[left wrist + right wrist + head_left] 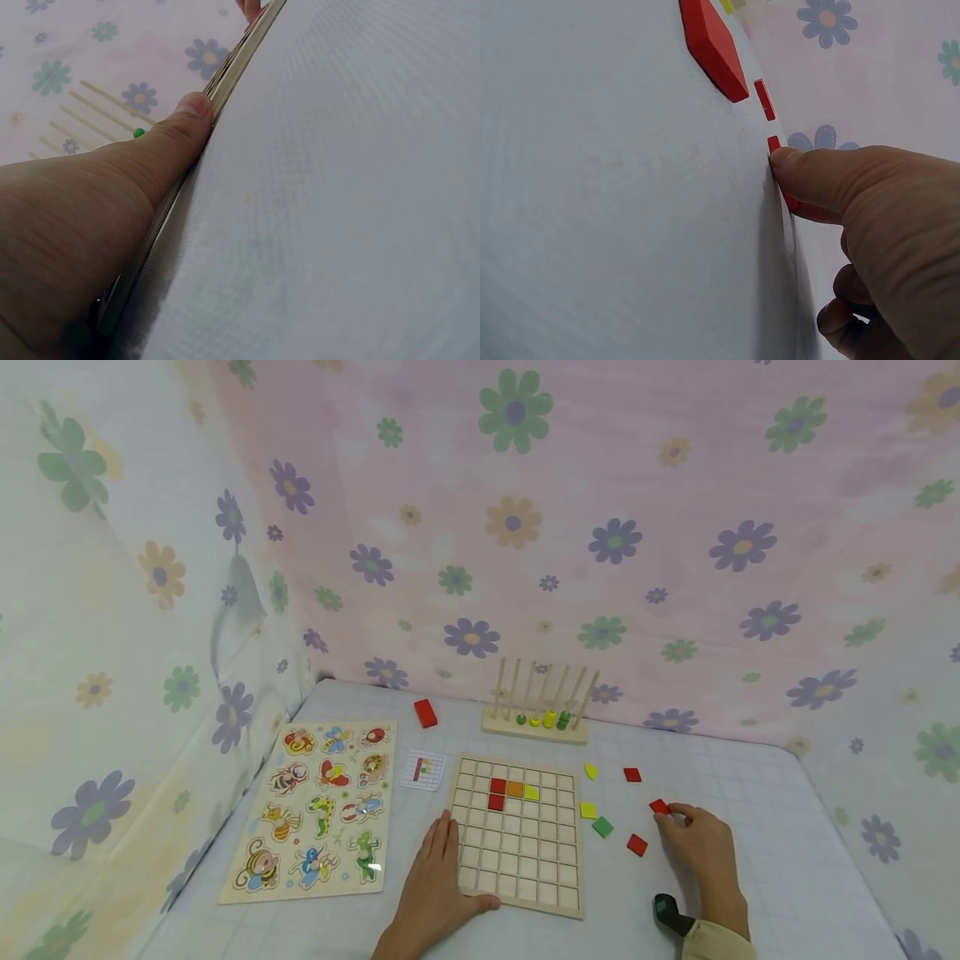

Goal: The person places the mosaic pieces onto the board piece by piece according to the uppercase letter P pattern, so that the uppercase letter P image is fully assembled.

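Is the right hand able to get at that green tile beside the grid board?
Probably yes: the green tile lies just left of the right hand, with only bare cloth and a red tile nearby.

Left hand (435,885) lies flat, fingers straight, thumb out; right hand (697,843) curls, fingertips (784,157) pinching.

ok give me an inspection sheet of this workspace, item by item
surface: pale checked table cover, flat.
job's things: wooden grid board with two red, one orange and one yellow tile set in its upper rows; red tile at the right fingertips; loose red, yellow and green tiles right of the board.
clutter: animal puzzle board, pattern card, red block, peg rack with beads.
grippers: left hand rests flat on the board's near left corner; right hand pinches the red tile.
cables: nothing seen.
surroundings: flowered cloth behind and to the left.
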Action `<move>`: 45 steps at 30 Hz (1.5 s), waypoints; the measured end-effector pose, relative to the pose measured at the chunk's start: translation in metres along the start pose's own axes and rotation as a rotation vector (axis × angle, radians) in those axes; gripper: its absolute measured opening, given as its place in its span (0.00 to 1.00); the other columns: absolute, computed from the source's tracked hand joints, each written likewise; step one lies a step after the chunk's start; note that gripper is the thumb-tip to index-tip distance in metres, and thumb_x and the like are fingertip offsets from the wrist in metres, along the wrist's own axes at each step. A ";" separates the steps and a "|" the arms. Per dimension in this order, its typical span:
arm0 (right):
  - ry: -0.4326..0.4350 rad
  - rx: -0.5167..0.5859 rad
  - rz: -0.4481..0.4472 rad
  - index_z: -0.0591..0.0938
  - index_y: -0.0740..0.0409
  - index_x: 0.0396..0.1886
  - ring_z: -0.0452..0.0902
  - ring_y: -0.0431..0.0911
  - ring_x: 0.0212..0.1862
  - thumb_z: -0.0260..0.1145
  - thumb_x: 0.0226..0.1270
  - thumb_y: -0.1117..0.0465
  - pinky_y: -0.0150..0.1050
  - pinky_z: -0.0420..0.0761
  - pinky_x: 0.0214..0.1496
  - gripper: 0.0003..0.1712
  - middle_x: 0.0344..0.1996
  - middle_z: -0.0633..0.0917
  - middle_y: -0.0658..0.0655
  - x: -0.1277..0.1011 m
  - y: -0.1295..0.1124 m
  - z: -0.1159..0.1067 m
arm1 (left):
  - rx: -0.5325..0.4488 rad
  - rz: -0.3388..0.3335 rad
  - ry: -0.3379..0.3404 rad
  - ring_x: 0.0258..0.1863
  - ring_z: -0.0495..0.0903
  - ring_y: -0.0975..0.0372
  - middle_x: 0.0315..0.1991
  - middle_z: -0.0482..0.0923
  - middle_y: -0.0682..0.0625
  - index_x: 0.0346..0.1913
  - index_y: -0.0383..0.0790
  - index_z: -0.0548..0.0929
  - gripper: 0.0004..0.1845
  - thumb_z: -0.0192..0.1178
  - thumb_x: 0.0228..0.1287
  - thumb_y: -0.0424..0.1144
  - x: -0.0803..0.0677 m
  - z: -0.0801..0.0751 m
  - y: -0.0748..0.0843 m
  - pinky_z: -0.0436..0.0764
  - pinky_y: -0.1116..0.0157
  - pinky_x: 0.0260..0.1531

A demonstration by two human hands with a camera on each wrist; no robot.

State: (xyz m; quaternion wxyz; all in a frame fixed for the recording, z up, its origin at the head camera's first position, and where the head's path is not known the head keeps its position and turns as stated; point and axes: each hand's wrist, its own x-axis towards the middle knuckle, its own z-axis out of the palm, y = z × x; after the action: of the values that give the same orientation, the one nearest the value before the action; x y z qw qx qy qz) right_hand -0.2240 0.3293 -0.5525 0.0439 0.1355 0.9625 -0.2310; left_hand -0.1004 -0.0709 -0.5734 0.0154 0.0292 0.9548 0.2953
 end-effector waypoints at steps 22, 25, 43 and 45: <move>-0.004 0.053 0.020 0.81 0.65 0.60 0.74 0.68 0.56 0.64 0.67 0.50 0.63 0.82 0.56 0.29 0.57 0.79 0.77 -0.006 -0.010 -0.003 | 0.008 0.010 -0.003 0.81 0.50 0.41 0.83 0.45 0.37 0.79 0.28 0.54 0.75 0.66 0.39 0.81 -0.001 0.002 0.000 0.62 0.45 0.77; -0.011 0.059 0.007 0.81 0.65 0.61 0.75 0.68 0.56 0.64 0.68 0.49 0.62 0.82 0.56 0.29 0.57 0.79 0.77 -0.007 -0.011 -0.004 | 0.013 0.011 0.001 0.81 0.50 0.42 0.83 0.45 0.37 0.79 0.29 0.54 0.75 0.65 0.39 0.82 0.000 0.002 -0.001 0.62 0.45 0.77; -0.010 0.013 -0.096 0.83 0.63 0.58 0.78 0.66 0.53 0.66 0.68 0.51 0.60 0.84 0.53 0.26 0.56 0.81 0.75 -0.019 -0.033 -0.012 | 0.010 0.012 0.013 0.81 0.50 0.43 0.83 0.46 0.38 0.79 0.29 0.54 0.74 0.68 0.40 0.79 -0.001 0.000 0.000 0.62 0.46 0.77; -0.008 0.003 -0.118 0.84 0.63 0.57 0.78 0.65 0.52 0.66 0.68 0.51 0.60 0.85 0.52 0.25 0.55 0.82 0.75 -0.019 -0.034 -0.011 | 0.012 0.015 0.015 0.81 0.50 0.43 0.83 0.46 0.38 0.79 0.29 0.55 0.74 0.68 0.40 0.79 -0.001 0.000 0.000 0.62 0.46 0.77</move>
State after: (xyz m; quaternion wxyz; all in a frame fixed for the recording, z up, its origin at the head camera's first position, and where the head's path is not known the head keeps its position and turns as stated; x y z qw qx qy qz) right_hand -0.2154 0.3003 -0.5252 0.0337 0.0779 0.9683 -0.2351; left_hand -0.0995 -0.0706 -0.5736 0.0060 0.0343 0.9565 0.2897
